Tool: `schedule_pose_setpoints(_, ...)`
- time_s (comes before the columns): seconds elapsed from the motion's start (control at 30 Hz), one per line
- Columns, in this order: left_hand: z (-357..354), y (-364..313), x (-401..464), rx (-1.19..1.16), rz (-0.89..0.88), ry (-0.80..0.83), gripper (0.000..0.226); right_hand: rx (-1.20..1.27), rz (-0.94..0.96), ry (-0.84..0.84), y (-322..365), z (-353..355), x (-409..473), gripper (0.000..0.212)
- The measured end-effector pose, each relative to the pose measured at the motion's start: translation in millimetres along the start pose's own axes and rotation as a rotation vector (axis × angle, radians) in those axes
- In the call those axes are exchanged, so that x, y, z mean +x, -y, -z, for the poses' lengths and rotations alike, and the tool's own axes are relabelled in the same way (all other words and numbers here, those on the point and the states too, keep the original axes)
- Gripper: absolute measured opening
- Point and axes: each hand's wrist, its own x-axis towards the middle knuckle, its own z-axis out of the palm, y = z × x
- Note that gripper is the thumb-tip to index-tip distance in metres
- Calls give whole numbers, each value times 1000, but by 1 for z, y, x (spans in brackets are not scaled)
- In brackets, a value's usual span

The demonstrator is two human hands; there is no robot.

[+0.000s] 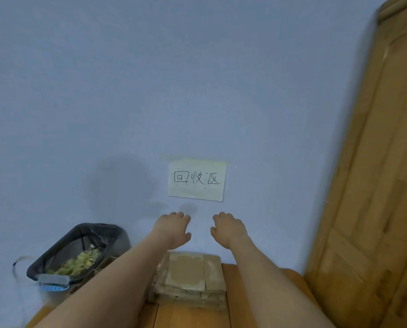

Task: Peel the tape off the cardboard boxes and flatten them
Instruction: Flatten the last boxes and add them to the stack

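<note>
A stack of flattened cardboard boxes (190, 278) lies on the wooden floor against the pale blue wall, low in the middle of the view. Torn patches mark the top sheet. Both my arms reach forward above the stack. My left hand (173, 229) and my right hand (228, 229) hover side by side in front of the wall, palms down, fingers loosely curled, holding nothing. Neither hand touches the cardboard.
A paper note (197, 179) with handwritten characters is stuck to the wall just above my hands. A black-lined waste bin (79, 250) holding yellowish scraps stands to the left of the stack. A wooden door (372, 185) rises along the right side. Wooden floorboards (193, 316) run below.
</note>
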Motion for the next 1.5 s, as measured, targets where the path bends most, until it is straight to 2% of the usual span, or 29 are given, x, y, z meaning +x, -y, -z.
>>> schedule_pose_setpoints(0.17, 7, 47, -33, 1, -26, -17, 51, -8, -23, -36, 56, 19, -9, 34)
schedule_pose_setpoints(0.4, -4, 121, -86, -16, -36, 22, 50, -41, -24, 24, 148, 17, -30, 33)
schedule_pose_setpoints(0.63, -14, 180, -116, -25, -24, 44, 52, -48, -39, 61, 206, 17, -32, 37)
schedule_pose_setpoints(0.87, -30, 207, -116, -68, -23, 72, 53, -55, -26, 139, 227, 4, -24, 39)
schedule_pose_setpoints(1.1, -64, 215, -93, -70, -21, 169, 58, 9, 16, 245, 220, -35, 7, 42)
schedule_pose_setpoints(1.23, -87, 224, -74, -11, -50, 227, 70, 68, 38, 287, 213, -63, 37, 43)
schedule_pose_setpoints(1.5, -152, 254, -38, -67, 6, 352, 96, 262, 43, 351, 229, -138, 76, 57)
